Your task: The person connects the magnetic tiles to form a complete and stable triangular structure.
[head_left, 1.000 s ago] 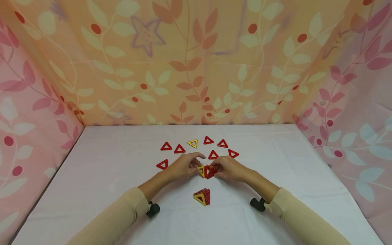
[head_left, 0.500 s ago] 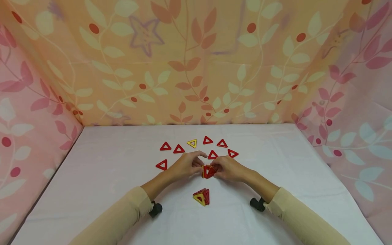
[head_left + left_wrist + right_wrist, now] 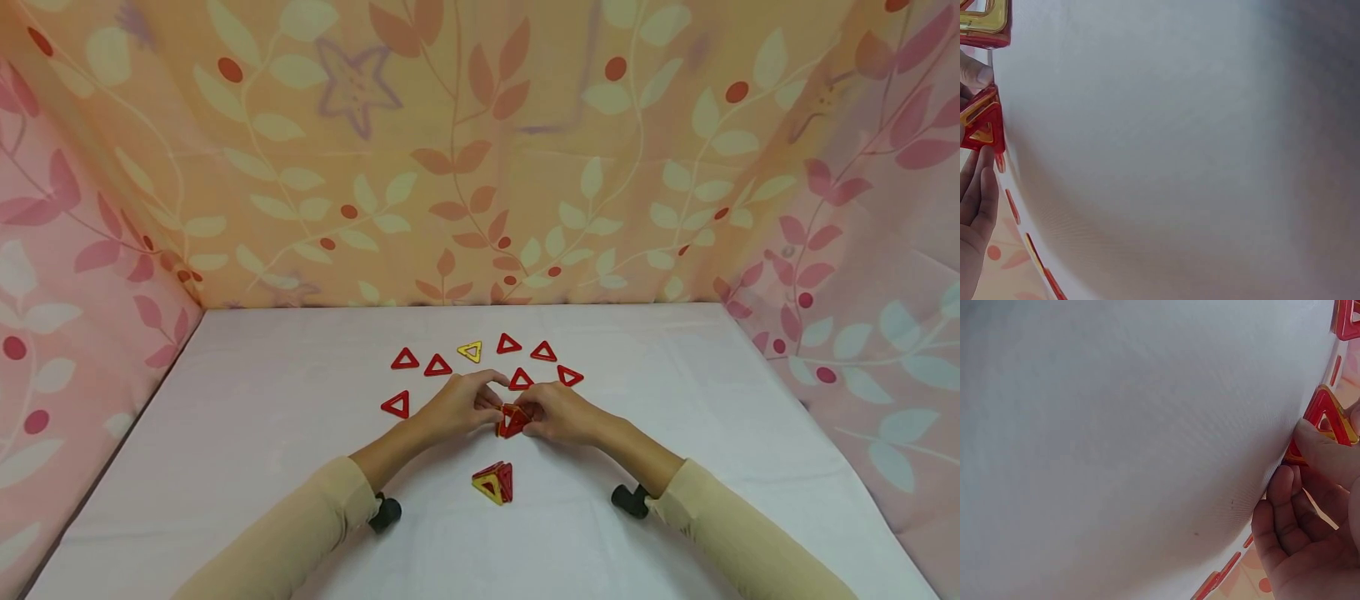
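A small pyramid of red and yellow triangular magnetic tiles [image 3: 512,422] stands on the white cloth between my hands. My left hand [image 3: 459,405] has its thumb and fingertips at the left side, index finger arched above. From the right, my right hand [image 3: 564,413] pinches it, thumb in front. The left wrist view has the pyramid [image 3: 991,128] at its left edge with fingertips against it. A thumb presses a red face of the pyramid [image 3: 1317,411] in the right wrist view. Closer to me sits another red and yellow tile pyramid [image 3: 495,482].
Several loose red triangle tiles [image 3: 543,352] and one yellow triangle tile [image 3: 470,351] lie flat in an arc beyond my hands. A red tile [image 3: 397,404] is left of my left hand. Patterned curtains [image 3: 465,167] rise behind the table.
A yellow tile at the left side has swung in against the pyramid, and my left hand has shifted slightly right with it. My right hand has stayed in place.
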`<state>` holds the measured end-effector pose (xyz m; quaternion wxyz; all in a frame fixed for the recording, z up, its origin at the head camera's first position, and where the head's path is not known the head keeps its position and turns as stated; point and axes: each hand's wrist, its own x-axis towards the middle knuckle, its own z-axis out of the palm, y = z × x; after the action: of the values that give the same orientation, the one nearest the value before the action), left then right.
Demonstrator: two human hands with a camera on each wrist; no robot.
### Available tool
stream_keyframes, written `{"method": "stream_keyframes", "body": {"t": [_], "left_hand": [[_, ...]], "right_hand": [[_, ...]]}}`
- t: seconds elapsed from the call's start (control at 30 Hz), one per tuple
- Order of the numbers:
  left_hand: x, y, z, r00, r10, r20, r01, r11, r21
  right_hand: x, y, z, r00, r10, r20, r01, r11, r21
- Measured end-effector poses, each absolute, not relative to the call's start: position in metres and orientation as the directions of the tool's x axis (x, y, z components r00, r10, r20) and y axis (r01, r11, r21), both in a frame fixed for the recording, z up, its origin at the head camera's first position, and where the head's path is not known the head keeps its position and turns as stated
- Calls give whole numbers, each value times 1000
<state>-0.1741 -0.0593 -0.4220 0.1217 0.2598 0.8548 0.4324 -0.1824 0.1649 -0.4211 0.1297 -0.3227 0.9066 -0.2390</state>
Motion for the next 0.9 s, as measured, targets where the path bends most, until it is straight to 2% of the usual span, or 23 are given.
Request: {"method": "stream_keyframes", "body": {"t": [0.9], "left_hand": [[-176, -50, -424, -843, 538, -2, 319, 503, 803]], "right_hand": [[-185, 165, -422, -746, -662, -72, -534, 659, -530]]}}
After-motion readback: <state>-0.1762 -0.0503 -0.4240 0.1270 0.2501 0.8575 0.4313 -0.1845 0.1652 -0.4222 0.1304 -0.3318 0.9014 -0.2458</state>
